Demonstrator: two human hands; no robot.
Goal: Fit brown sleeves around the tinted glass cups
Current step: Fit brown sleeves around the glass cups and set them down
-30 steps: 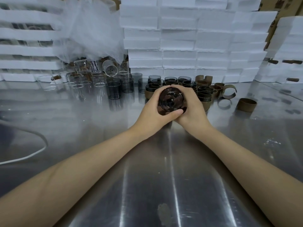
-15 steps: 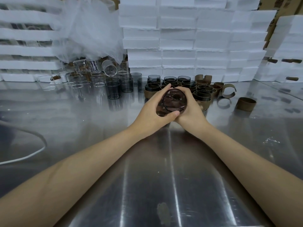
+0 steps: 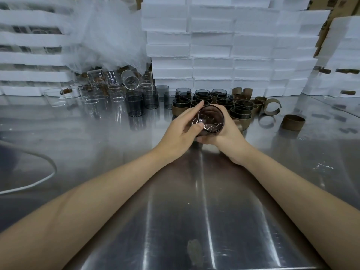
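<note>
Both hands hold one tinted glass cup [image 3: 211, 118] above the steel table, its mouth tilted toward me. My left hand [image 3: 181, 131] grips its left side, the thumb over the near rim. My right hand [image 3: 227, 135] cups it from below and right. Whether a sleeve is on this cup is hidden by the fingers. Behind it stands a cluster of tinted cups with brown sleeves [image 3: 240, 113]. Bare tinted cups [image 3: 136, 104] stand to the left. Loose brown sleeves [image 3: 293, 122] lie at the right, one of them an open band [image 3: 271, 108].
Clear glass cups [image 3: 93, 92] crowd the back left under a plastic bag [image 3: 109, 34]. White foam boxes [image 3: 229, 45] are stacked along the back. A white cable [image 3: 39, 182] loops at the left. The steel table [image 3: 194, 211] stretches toward me.
The cup has tipped further up and to the right in my hands. My left thumb has shifted onto its near rim, and both hands have moved slightly away from me.
</note>
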